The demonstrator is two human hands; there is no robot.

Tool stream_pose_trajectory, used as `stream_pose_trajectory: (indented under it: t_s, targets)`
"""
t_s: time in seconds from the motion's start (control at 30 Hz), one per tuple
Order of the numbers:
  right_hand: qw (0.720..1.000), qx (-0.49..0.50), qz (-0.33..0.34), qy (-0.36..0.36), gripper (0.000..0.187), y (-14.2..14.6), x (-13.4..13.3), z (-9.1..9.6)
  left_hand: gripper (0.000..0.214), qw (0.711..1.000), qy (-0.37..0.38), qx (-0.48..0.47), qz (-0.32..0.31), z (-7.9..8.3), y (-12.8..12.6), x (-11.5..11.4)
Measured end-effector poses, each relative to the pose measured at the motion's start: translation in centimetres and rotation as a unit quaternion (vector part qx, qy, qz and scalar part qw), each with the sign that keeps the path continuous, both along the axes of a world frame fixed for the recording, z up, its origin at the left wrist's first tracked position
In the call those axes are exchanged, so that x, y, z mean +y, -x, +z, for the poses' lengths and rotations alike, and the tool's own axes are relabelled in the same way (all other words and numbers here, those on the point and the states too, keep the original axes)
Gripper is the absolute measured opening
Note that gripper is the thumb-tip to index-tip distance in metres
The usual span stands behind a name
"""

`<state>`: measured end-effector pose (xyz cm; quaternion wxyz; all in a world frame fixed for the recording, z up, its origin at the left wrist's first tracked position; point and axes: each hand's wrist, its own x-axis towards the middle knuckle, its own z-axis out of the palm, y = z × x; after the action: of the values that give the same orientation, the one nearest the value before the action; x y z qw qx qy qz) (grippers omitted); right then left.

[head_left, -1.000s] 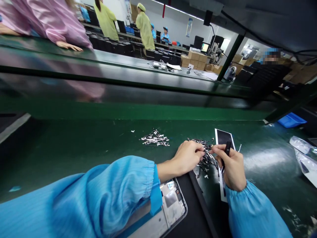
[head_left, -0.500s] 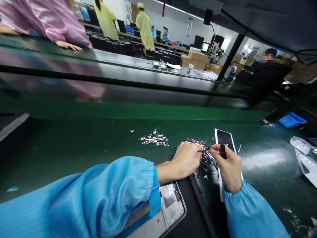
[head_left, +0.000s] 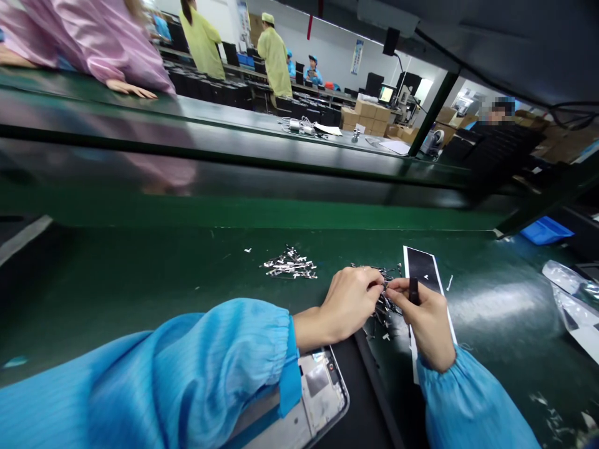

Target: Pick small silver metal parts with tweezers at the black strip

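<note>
Bringing left hand [head_left: 349, 304] and right hand [head_left: 427, 319] almost tip to tip over a pile of strips [head_left: 384, 310]. Curling left fingers nearly together; unable to tell of any strip caught. Pressing right fingers close, with black tool [head_left: 413, 291] tucked in the grip, perhaps to spare the fingertips. Noting smaller pile [head_left: 289, 265] left of the strip pile, probably set apart against mixing; silver device frame [head_left: 322, 393] nearer than that pile, partly under left sleeve [head_left: 262, 349]. Since a second ago: bringing right hand leftward, narrowing the gap; barely shifting left.
</note>
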<state>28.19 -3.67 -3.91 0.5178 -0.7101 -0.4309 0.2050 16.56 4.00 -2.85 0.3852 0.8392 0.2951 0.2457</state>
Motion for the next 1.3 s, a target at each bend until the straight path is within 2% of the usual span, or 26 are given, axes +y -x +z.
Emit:
stream_pose_trajectory:
  t_s: [0.37, 0.63, 0.87, 1.03, 1.17, 1.3]
  targets:
    - [0.999, 0.003, 0.030, 0.015, 0.021, 0.0, 0.0, -0.1, 0.013, 0.995, 0.092, -0.046, 0.007, 0.2, -0.1, 0.3]
    - [0.994, -0.108, 0.004, -0.010, 0.018, -0.2, 0.1, -0.4, 0.015, 0.988, 0.140, -0.058, 0.014, 0.0, -0.1, 0.5]
    - [0.989, -0.145, 0.006, 0.003, 0.022, -0.7, 0.6, -0.6, 0.016, 0.958, 0.264, -0.111, 0.005, 0.6, -0.1, 1.0]
    - [0.995, -0.098, -0.016, 0.003, 0.021, 0.0, -0.6, 0.9, 0.015, 0.924, 0.354, -0.141, 0.021, 2.4, 0.7, 0.3]
    - [0.998, -0.016, 0.055, 0.036, 0.024, 1.6, -2.3, 2.4, 0.015, 0.901, 0.408, -0.147, 0.034, 3.7, 1.8, -0.8]
    - [0.994, 0.044, 0.096, 0.038, 0.029, 2.6, -3.9, 2.6, 0.016, 0.884, 0.444, -0.143, 0.032, 4.4, 2.6, -1.7]
